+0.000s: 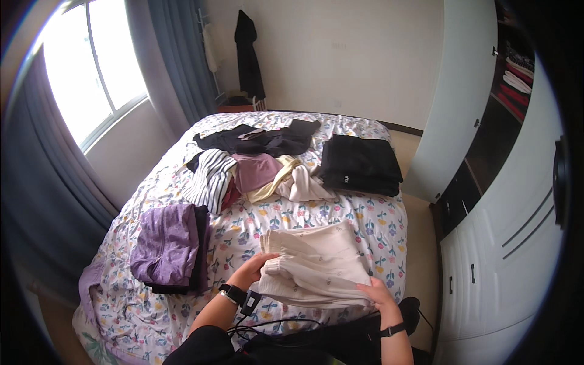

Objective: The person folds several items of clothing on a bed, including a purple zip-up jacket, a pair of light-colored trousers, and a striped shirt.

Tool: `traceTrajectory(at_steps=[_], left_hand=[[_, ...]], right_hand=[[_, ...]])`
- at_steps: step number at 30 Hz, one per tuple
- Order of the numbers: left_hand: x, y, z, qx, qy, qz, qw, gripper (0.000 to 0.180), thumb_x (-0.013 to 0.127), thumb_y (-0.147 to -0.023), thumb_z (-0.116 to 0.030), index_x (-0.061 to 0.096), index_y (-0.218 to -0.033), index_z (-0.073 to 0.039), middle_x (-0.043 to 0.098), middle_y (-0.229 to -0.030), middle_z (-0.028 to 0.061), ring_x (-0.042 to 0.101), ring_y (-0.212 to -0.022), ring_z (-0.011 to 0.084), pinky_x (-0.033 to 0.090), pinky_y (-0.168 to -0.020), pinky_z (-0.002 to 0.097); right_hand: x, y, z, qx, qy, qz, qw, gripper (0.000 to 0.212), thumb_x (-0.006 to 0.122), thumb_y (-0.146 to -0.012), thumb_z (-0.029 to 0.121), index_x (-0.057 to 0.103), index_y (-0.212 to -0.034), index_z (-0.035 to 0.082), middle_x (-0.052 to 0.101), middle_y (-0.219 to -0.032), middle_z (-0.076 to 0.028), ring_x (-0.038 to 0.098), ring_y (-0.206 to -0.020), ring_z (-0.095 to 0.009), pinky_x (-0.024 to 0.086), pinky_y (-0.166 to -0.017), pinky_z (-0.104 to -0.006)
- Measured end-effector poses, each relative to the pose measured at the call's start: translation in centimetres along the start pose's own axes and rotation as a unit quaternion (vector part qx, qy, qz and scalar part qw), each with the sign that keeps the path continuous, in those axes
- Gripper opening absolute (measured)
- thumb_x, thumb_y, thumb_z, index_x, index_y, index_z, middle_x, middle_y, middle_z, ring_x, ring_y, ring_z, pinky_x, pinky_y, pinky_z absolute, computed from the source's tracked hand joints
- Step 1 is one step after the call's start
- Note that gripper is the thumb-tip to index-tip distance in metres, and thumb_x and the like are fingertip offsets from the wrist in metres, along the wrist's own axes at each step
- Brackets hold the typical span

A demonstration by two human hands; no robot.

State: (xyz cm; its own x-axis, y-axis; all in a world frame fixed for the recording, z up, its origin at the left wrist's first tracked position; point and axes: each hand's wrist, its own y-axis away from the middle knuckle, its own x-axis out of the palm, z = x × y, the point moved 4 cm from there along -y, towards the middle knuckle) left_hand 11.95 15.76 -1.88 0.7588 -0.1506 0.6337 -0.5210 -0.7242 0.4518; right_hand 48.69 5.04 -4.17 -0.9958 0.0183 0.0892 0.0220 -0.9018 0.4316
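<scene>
While left fingers (pixel 264 258) and right fingers (pixel 368 289) hold a cream garment (pixel 316 277), floral bedspread (pixel 237 234) below, window (pixel 112 55) left, open wardrobe (pixel 511 207) right

Left wrist (pixel 243 277): black strap (pixel 235 295) with silvery trim, small black box (pixel 250 299), pale label | right wrist (pixel 389 315): narrow black band (pixel 392 330) | left sleeve (pixel 204 347): black | thin black cables (pixel 285 320) at the bed's (pixel 234 240) near edge
</scene>
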Motion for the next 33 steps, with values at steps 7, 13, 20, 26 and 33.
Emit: traceTrajectory(at_steps=[7, 13, 20, 26, 33], left_hand=[[12.6, 8.3, -6.3, 0.097, 0.038, 0.12, 0.987, 0.034, 0.045, -0.096, -0.016, 0.05, -0.124, 0.002, 0.057, -0.12, 0.014, 0.06, -0.104, 0.022, 0.051, -0.09, 0.0362], [14.5, 11.3, -14.0, 0.359, -0.164, 0.028, 0.918, 0.034, 0.048, -0.096, -0.019, 0.051, -0.124, 0.0, 0.059, -0.117, 0.0122, 0.06, -0.104, 0.0206, 0.051, -0.089, 0.0353], [4.8, 16.5, -27.8, 0.477, -0.008, 0.016, 0.879, 0.036, 0.055, -0.093, -0.023, 0.051, -0.121, 0.001, 0.062, -0.112, 0.0121, 0.061, -0.103, 0.0237, 0.053, -0.088, 0.0396], [-5.0, 27.5, -22.9, 0.55, -0.007, -0.126, 0.825, 0.034, 0.054, -0.093, -0.015, 0.05, -0.123, 0.0, 0.061, -0.115, 0.0109, 0.06, -0.105, 0.021, 0.052, -0.089, 0.0351], [-24.5, 30.2, -4.6, 0.455, 0.077, -0.371, 0.806, 0.046, 0.056, -0.089, -0.018, 0.04, -0.131, -0.01, 0.056, -0.119, 0.013, 0.058, -0.105, 0.03, 0.054, -0.082, 0.046]], right_hand=[[1.2, 5.3, 6.4, -0.009, -0.187, 0.055, 0.981, 0.041, 0.062, -0.087, 0.01, 0.051, -0.122, -0.006, 0.063, -0.109, -0.01, 0.062, -0.094, -0.016, 0.049, -0.084, -0.0277], [1.2, 5.9, 5.6, 0.027, -0.073, 0.011, 0.997, 0.055, 0.055, -0.09, 0.021, 0.035, -0.136, 0.002, 0.063, -0.107, -0.014, 0.066, -0.078, -0.021, 0.047, -0.058, -0.0239], [-0.6, 5.9, 2.4, 0.007, -0.133, 0.035, 0.99, 0.049, 0.055, -0.091, 0.016, 0.036, -0.134, 0.001, 0.064, -0.105, -0.015, 0.065, -0.076, -0.021, 0.047, -0.058, -0.0247], [-1.4, 4.2, -0.4, 0.027, -0.14, 0.063, 0.988, 0.048, 0.054, -0.091, 0.012, 0.034, -0.134, 0.001, 0.064, -0.107, -0.017, 0.065, -0.076, -0.021, 0.048, -0.059, -0.0257], [-0.4, 3.3, -2.1, 0.057, -0.117, 0.1, 0.986, 0.04, 0.054, -0.092, 0.011, 0.04, -0.129, 0.004, 0.065, -0.105, -0.016, 0.066, -0.078, -0.021, 0.049, -0.061, -0.0269]])
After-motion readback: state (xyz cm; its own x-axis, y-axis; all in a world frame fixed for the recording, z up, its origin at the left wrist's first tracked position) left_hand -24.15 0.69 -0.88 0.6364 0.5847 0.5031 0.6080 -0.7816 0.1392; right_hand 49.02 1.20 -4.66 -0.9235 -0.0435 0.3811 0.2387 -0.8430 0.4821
